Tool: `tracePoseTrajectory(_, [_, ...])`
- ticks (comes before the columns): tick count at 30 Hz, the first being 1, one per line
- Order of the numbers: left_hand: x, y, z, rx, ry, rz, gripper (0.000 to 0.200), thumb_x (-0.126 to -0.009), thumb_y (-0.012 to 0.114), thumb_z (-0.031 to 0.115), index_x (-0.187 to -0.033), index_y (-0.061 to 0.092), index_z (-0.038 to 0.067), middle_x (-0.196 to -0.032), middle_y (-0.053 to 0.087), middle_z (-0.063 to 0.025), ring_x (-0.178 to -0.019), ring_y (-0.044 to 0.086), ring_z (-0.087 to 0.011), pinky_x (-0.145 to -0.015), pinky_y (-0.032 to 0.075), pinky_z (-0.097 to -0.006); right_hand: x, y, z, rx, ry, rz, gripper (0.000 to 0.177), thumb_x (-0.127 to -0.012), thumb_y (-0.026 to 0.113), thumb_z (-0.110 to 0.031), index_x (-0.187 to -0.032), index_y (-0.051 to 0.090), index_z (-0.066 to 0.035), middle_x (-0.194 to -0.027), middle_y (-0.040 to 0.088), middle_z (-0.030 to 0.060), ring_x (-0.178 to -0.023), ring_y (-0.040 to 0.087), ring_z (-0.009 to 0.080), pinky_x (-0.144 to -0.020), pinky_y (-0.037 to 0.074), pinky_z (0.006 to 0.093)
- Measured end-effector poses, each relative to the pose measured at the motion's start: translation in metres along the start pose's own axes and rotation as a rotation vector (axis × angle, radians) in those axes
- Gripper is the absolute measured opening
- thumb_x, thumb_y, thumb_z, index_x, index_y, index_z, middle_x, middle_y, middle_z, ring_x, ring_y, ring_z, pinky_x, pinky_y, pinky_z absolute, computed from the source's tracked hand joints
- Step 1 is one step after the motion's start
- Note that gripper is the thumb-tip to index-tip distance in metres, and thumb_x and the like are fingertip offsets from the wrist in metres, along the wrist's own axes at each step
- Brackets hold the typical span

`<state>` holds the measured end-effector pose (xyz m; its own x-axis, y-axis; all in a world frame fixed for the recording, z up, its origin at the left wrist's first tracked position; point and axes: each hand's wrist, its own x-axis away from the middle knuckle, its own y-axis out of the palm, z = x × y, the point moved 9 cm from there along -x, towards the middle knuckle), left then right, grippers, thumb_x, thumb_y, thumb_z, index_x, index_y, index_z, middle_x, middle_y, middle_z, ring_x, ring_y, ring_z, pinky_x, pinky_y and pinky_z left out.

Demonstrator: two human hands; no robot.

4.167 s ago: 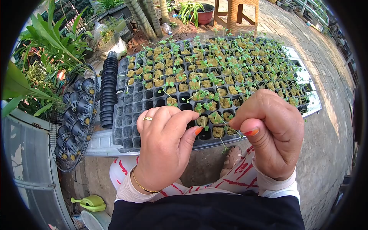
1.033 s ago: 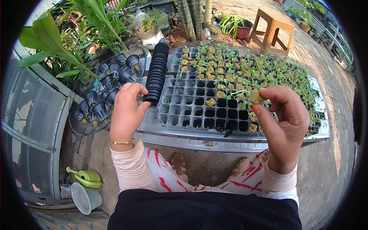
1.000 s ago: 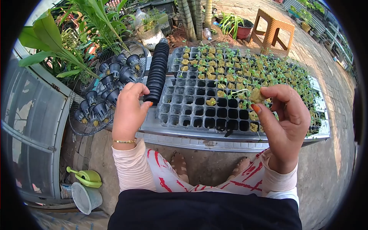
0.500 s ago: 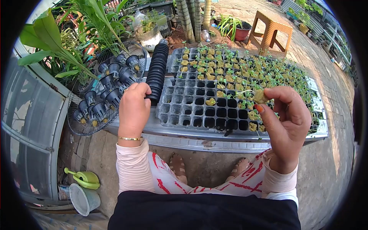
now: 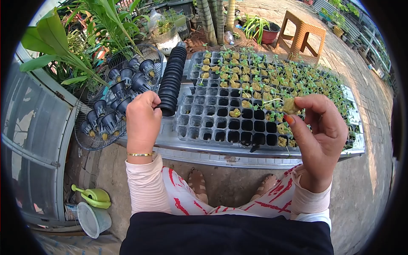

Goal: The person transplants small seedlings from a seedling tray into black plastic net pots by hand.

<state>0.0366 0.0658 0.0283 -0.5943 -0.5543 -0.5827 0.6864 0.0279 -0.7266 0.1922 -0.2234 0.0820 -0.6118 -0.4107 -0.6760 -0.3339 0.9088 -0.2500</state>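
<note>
Between the thumb and fingers of my right hand (image 5: pixel 321 127) is a seedling plug (image 5: pixel 290 106), its pale stem pointing left, above the right part of the seedling tray (image 5: pixel 197 109). My left hand (image 5: pixel 143 117) is closed beside the lower end of the stack of black net pots (image 5: pixel 171 80); its fingertips are at the bottom pot's rim, and whether they grip it is hidden. Left of the stack, a wire basket (image 5: pixel 83 138) holds several black net pots with plugs. Many seedlings stand in the tray's right and back cells.
The metal table (image 5: pixel 204 158) carries the tray. A brown plastic stool (image 5: pixel 302 32) stands behind it. On the ground at the lower left are a green watering can (image 5: pixel 97 198) and a pale bucket (image 5: pixel 94 220). Leafy plants (image 5: pixel 53 40) lean in at the left.
My left hand has shifted slightly left and its fingers have drawn in near the bottom pot. My right hand has barely moved, with the seedling plug still in its fingers.
</note>
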Motion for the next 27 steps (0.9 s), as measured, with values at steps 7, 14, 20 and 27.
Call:
tracePoseTrajectory(7, [0.004, -0.006, 0.000, -0.042, 0.017, -0.005, 0.024, -0.061, 0.060, -0.013, -0.082, 0.065, -0.004, -0.076, 0.064, -0.0135, -0.063, 0.063, -0.0197, -0.063, 0.051, -0.0277, 0.002, 0.001, 0.001, -0.036, 0.018, 0.002, 0.026, -0.068, 0.070, 0.009, -0.091, 0.064, 0.000, -0.086, 0.063, 0.0028, -0.068, 0.043, 0.0071, -0.059, 0.036, 0.0198])
tracePoseTrajectory(14, [0.011, -0.022, 0.009, -0.055, 0.052, -0.185, 0.027, -0.061, 0.055, -0.013, -0.085, 0.066, -0.004, -0.078, 0.064, -0.0176, -0.069, 0.063, -0.0271, -0.067, 0.050, -0.0312, -0.001, -0.001, 0.001, -0.048, 0.024, 0.003, 0.026, -0.067, 0.070, 0.008, -0.091, 0.064, 0.000, -0.086, 0.062, 0.0029, -0.067, 0.042, 0.0070, -0.059, 0.036, 0.0194])
tracePoseTrajectory(20, [0.023, -0.066, 0.044, 0.401, 0.007, -0.110, 0.022, -0.071, 0.055, -0.014, -0.089, 0.063, -0.004, -0.086, 0.064, -0.0120, -0.074, 0.062, -0.0188, -0.069, 0.050, -0.0282, -0.001, 0.001, -0.002, -0.007, -0.030, -0.027, 0.025, -0.067, 0.070, 0.006, -0.090, 0.064, -0.001, -0.083, 0.062, 0.0043, -0.066, 0.046, 0.0092, -0.058, 0.037, 0.0216])
tracePoseTrajectory(27, [0.022, 0.004, 0.082, 1.273, -0.073, -0.312, 0.025, -0.079, 0.059, -0.016, -0.101, 0.060, -0.003, -0.096, 0.063, -0.0061, -0.085, 0.062, -0.0096, -0.078, 0.051, -0.0221, 0.006, 0.016, -0.027, 0.094, -0.177, -0.157, 0.026, -0.063, 0.073, 0.005, -0.087, 0.066, -0.001, -0.080, 0.064, 0.0103, -0.070, 0.061, 0.0238, -0.060, 0.046, 0.0312])
